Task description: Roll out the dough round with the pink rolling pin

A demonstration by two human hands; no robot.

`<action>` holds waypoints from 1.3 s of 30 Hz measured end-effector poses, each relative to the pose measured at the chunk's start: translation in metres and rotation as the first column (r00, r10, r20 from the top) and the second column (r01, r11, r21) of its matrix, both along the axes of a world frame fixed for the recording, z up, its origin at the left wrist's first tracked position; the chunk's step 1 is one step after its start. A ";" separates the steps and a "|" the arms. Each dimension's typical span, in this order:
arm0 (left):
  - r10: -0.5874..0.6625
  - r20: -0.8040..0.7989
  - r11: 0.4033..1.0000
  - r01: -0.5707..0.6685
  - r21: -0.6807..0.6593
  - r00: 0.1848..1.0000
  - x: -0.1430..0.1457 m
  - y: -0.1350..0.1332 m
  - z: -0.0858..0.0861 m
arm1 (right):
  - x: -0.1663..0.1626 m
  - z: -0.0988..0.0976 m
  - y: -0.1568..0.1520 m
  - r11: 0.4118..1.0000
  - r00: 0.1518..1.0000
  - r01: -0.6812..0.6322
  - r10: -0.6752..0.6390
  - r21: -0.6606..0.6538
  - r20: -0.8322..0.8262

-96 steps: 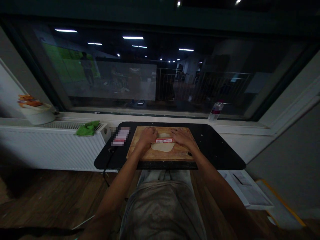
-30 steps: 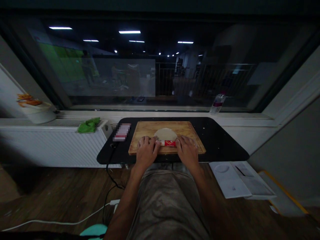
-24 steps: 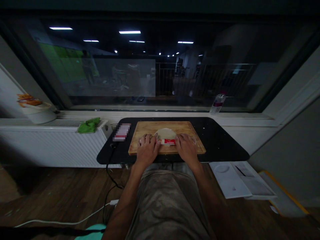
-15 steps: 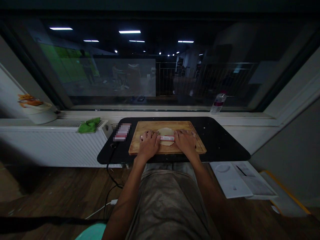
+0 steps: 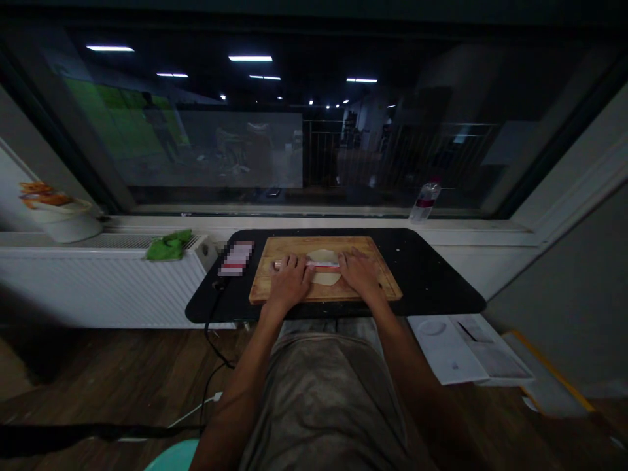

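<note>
A thin rolling pin [image 5: 324, 265] with a red and white wrap lies crosswise over a flat round of dough [image 5: 324, 279]. The dough rests on a wooden cutting board [image 5: 275, 246]. My left hand [image 5: 291, 282] is closed over the pin's left part, palm down. Over its right part, my right hand [image 5: 362, 273] is closed in the same way. Both hands hide the pin's ends, and dough shows between them, ahead of and behind the pin.
The board sits on a black table [image 5: 432, 281]. A phone-like blurred item [image 5: 236, 258] lies left of the board, near a black cable [image 5: 212, 333]. A bottle [image 5: 424, 201] stands on the sill, a green cloth [image 5: 169, 244] on the radiator [image 5: 98, 281]. An open white box [image 5: 451, 353] is low right.
The rolling pin has rolled slightly forward over the dough under both hands, and its printed wrap has turned. The camera view has shifted a little.
</note>
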State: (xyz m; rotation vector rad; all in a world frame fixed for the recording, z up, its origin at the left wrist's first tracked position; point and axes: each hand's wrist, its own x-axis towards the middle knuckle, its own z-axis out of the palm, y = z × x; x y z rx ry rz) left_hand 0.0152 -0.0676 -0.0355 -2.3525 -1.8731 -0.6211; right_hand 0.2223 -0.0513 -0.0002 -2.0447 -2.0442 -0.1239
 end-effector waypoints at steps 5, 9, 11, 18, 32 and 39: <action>-0.011 -0.011 0.999 0.011 0.046 1.000 -0.008 -0.023 -0.010 | -0.002 -0.009 -0.024 0.997 0.999 -0.019 0.022 0.080 -0.031; -0.013 -0.007 0.998 0.013 0.060 1.000 -0.011 -0.035 -0.014 | 0.000 -0.020 -0.040 0.992 0.996 -0.022 0.033 0.125 -0.087; -0.024 0.000 0.998 0.024 0.050 1.000 -0.011 -0.037 -0.013 | 0.002 -0.024 -0.043 0.993 0.994 -0.030 0.041 0.114 -0.098; -0.022 -0.001 1.000 0.022 -0.004 1.000 -0.010 -0.019 -0.005 | 0.000 -0.020 -0.022 0.995 0.998 -0.026 0.031 0.094 -0.048; -0.108 -0.006 0.989 0.107 -0.102 0.994 -0.013 0.020 0.006 | -0.003 -0.001 0.023 0.999 0.999 -0.031 0.030 0.009 0.014; -0.130 -0.006 0.990 0.129 -0.049 0.992 -0.025 -0.010 -0.008 | -0.005 -0.011 -0.019 0.993 0.999 -0.051 0.049 0.108 0.019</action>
